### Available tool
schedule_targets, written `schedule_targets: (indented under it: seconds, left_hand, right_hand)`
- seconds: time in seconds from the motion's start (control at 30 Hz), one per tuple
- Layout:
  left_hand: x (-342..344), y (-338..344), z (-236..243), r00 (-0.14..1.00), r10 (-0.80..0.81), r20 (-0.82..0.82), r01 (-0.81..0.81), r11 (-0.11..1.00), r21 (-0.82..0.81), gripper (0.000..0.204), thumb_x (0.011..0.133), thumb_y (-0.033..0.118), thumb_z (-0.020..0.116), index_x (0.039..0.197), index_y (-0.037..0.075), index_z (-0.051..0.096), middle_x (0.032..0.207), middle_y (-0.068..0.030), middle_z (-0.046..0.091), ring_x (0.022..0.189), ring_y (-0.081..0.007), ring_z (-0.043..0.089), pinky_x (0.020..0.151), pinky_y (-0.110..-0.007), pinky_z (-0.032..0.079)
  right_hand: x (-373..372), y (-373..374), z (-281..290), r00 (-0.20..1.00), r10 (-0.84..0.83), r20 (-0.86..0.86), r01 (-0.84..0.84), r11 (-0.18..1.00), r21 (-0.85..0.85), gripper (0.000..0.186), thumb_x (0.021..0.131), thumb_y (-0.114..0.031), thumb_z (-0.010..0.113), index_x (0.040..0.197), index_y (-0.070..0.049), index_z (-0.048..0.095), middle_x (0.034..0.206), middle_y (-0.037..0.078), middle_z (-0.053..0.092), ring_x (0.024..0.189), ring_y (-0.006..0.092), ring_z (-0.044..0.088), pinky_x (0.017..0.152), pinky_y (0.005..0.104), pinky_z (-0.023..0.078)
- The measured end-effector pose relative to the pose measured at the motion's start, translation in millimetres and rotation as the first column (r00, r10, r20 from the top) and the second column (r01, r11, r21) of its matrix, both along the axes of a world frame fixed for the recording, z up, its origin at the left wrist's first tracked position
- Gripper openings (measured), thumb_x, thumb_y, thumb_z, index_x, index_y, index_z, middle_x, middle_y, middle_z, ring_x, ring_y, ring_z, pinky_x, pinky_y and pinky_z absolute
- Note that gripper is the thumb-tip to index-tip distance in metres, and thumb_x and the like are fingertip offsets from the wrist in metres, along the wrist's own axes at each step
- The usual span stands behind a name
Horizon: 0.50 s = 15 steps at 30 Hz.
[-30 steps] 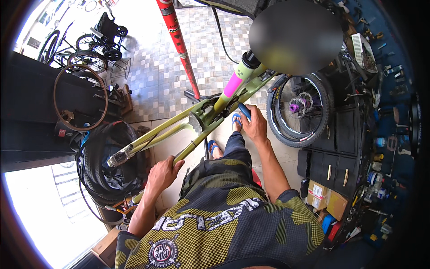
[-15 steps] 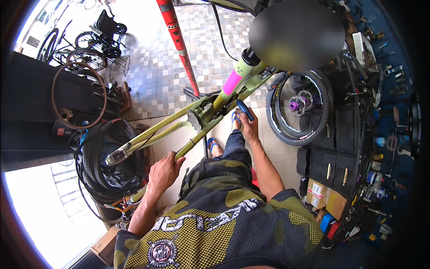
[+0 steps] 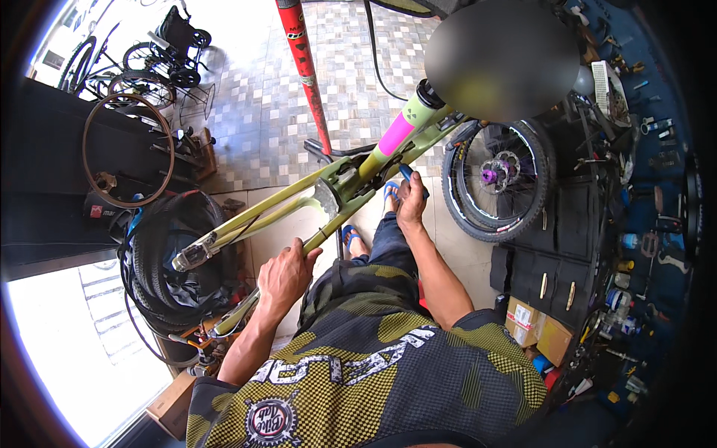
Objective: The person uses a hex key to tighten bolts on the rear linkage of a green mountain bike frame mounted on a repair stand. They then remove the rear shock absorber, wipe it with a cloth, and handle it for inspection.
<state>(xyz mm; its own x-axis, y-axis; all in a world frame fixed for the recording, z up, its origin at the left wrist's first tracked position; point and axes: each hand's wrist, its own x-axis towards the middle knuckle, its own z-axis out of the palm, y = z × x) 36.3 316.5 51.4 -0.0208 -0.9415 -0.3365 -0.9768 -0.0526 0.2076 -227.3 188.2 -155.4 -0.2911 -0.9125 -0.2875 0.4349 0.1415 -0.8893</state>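
A bicycle repair workshop: a wall of hung tools (image 3: 657,194), stacked tyres (image 3: 160,261), a spoked wheel (image 3: 497,179), a bare rim (image 3: 127,149) and parked bikes (image 3: 160,52) surround a green frame (image 3: 314,201).

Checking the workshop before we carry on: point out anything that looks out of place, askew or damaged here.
Nothing looks damaged or spilled. The olive-green bike frame lies tilted with no wheels fitted; the left hand grips its rear stay and the right hand holds a blue-handled tool by it. A loose wheel leans against the black drawers.
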Motion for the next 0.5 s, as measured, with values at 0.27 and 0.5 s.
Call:
schedule_targets:
  seconds: [0.27, 0.5]
  left_hand:
    - [1, -2, -8, 1.000, -0.006, -0.012, 0.006, 0.999, 0.038, 0.051, 0.107, 0.053, 0.054, 0.101, 0.002, 0.054, 0.073, -0.0222, 0.070, 0.065, -0.0456, 0.070, 0.056, -0.055, 0.054]
    - [1, -6, -10, 1.000, -0.015, -0.026, 0.016, 1.000, 0.005, 0.050, 0.106, 0.052, 0.056, 0.098, 0.003, 0.053, 0.067, -0.0222, 0.068, 0.064, -0.0461, 0.069, 0.055, -0.056, 0.053]
  right_hand:
    - [12, -5, 27, 0.967, -0.067, 0.244, 0.041, 0.993, 0.110, 0.067, 0.102, -0.063, 0.051, 0.056, -0.021, 0.024, 0.050, -0.005, 0.020, 0.044, 0.0121, 0.024, 0.049, 0.0290, 0.037]
    - [18, -5, 33, 0.958, -0.122, 0.258, 0.084, 0.985, 0.154, 0.062, 0.103, -0.061, 0.052, 0.062, -0.021, 0.029, 0.052, -0.005, 0.024, 0.045, 0.0117, 0.026, 0.054, 0.0309, 0.037]
